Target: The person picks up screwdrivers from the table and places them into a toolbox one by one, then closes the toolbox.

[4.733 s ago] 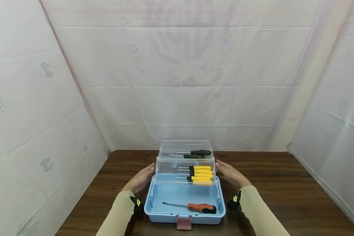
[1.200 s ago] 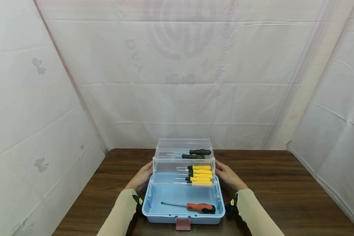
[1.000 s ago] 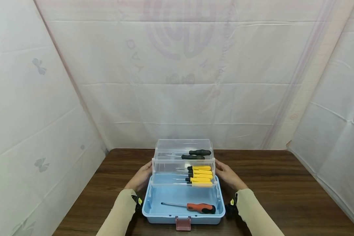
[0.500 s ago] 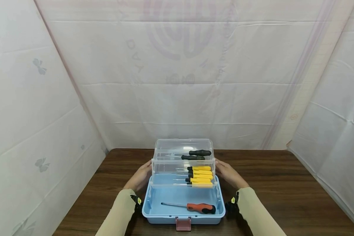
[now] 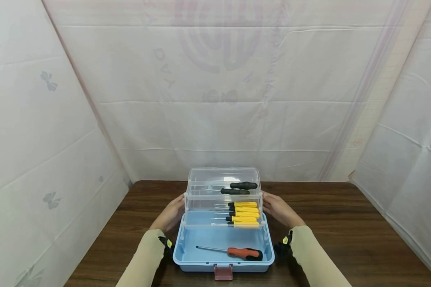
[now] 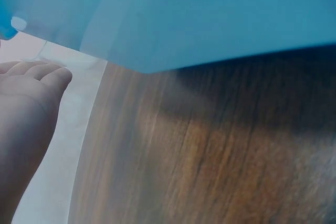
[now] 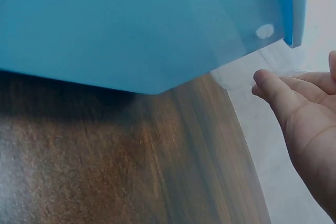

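Note:
A light blue toolbox (image 5: 224, 267) stands unfolded on the table. An orange-and-black screwdriver (image 5: 245, 253) lies in its bottom. Above its rear part are stepped clear trays (image 5: 201, 204); several yellow-handled screwdrivers (image 5: 245, 214) lie in the lower one, and two black-handled screwdrivers (image 5: 243, 185) farther back. My left hand (image 5: 170, 215) is at the trays' left side, fingertips hidden behind the clear plastic in the head view. My right hand (image 5: 280, 210) mirrors it on the right. Both wrist views show extended fingers close to the clear plastic; contact is hard to tell.
The toolbox sits on a dark wooden table (image 5: 344, 223). White sheeting (image 5: 215, 131) rises behind the table and along both sides. A reddish latch (image 5: 223, 273) hangs down at the toolbox's front.
Compared with several seconds ago, my left hand is closer to the trays' side. Over the last second the clear cover's far edge has risen slightly. The screwdrivers keep their places.

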The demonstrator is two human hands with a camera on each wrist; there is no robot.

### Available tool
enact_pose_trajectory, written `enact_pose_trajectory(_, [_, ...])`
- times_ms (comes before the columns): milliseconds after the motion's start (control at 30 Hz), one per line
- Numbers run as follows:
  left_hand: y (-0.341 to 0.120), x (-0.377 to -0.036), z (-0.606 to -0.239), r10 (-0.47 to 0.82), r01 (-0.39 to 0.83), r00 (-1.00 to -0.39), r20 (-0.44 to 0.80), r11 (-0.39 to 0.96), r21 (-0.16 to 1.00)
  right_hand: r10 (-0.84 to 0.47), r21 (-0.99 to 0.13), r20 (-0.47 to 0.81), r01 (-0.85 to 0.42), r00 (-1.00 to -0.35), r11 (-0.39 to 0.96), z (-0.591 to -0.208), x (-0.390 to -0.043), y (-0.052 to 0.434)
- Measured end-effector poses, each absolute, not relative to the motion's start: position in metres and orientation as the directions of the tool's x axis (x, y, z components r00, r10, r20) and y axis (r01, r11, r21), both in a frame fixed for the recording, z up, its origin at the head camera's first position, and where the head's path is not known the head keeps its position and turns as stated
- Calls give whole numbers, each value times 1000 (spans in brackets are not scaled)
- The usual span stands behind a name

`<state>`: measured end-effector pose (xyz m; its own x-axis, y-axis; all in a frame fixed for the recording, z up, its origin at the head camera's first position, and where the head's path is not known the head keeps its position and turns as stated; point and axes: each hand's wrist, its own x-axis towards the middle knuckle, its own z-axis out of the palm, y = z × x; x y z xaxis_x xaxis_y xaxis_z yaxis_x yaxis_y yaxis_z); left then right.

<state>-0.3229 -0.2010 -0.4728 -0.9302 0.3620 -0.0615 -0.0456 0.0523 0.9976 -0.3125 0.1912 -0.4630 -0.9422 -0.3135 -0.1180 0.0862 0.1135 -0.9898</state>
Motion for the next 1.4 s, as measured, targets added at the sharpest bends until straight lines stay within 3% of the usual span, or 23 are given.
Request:
enact_pose_trajectory(433, [-202, -321, -478, 406, 1, -913, -30, 75, 997, -313, -992, -120, 105, -942, 65, -467, -313, 190])
enact_pose_trajectory(700, [-202, -322, -473, 372, -33, -927, -46, 40, 999, -337, -996, -90, 90, -937, 17, -465, -310, 193])
enact_pose_trajectory(1067, [-205, -320, -462, 373, -50, -927, -41, -14, 999, -351, -997, -71, 65, -934, 28, -456, -308, 194])
enact_pose_trajectory(1400, [-210, -320, -451, 444, 6, -896, 23, -40, 999, -377, -999, -28, 14, -926, 38, -445, -313, 196])
